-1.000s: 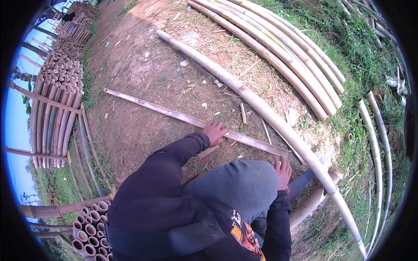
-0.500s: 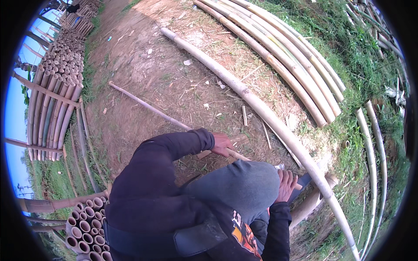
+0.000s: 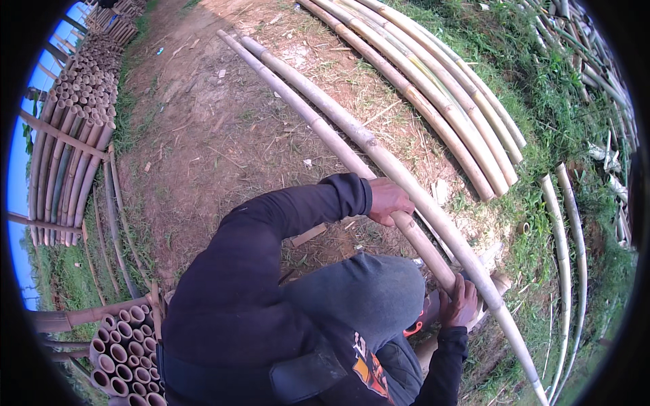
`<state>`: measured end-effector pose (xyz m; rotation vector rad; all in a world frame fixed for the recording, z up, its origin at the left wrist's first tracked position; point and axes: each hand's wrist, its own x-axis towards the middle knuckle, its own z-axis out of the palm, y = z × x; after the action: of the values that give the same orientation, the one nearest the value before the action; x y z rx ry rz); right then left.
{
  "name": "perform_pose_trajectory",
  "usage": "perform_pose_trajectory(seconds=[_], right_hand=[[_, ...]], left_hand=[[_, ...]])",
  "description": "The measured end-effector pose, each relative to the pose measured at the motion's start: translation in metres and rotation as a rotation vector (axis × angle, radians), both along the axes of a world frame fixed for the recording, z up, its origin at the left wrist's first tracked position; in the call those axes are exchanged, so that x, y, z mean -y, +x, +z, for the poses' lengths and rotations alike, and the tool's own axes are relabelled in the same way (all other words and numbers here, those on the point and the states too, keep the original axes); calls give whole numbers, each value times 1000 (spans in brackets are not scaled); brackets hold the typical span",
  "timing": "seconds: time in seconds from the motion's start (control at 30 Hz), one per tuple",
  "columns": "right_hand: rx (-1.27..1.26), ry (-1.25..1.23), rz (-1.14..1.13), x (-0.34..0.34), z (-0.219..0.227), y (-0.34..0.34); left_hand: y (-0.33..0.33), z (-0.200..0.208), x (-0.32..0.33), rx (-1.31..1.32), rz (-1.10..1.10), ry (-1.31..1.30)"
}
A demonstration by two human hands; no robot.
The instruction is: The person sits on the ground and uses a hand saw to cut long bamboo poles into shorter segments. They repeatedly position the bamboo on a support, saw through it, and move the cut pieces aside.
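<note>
Outdoor yard, bare brown earth (image 3: 196, 135) giving way to grass (image 3: 542, 135) at right, strong daylight. Item: one long bamboo pole (image 3: 425, 250), beside and roughly parallel to a neighbouring pole (image 3: 420, 195), in front of a bent grey knee (image 3: 359, 291). Left hand (image 3: 391, 201): palm down, fingers curled over the pole partway along. Right hand (image 3: 460, 302): closed about the near end, thumb partly hidden. Far end: raised or resting, cannot tell.

Hazards, as judged: long far length could swing or roll if the left grip loosens, its weight lying well beyond that hand; fingers could be pinched between the two poles, the gap being narrow; rough cane or a raw end could scratch bare skin.

Surface: earth strewn with chips and dry stalks, including a flat wood scrap (image 3: 309, 235). Surroundings: row of pale poles (image 3: 409, 90) laid out at upper right; two slim poles (image 3: 564, 257) on the grass; stacked bamboo (image 3: 68, 162) on a rail rack at left; bundle of cut tubes (image 3: 125, 352), open ends showing, at lower left
</note>
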<state>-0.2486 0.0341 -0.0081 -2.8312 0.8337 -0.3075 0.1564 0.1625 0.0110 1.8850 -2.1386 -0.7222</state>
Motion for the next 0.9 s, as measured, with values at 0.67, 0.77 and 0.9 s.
perform_pose_trajectory(seconds=[0.67, 0.77, 0.9], right_hand=[[-49, 9, -23, 88, 21, 26], [-47, 31, -107, 93, 13, 27], [-197, 177, -243, 102, 1, 33]], left_hand=[[0, -16, 85, 42, 66, -6], [-14, -27, 103, 110, -16, -190], [-38, -42, 125, -52, 4, -1]])
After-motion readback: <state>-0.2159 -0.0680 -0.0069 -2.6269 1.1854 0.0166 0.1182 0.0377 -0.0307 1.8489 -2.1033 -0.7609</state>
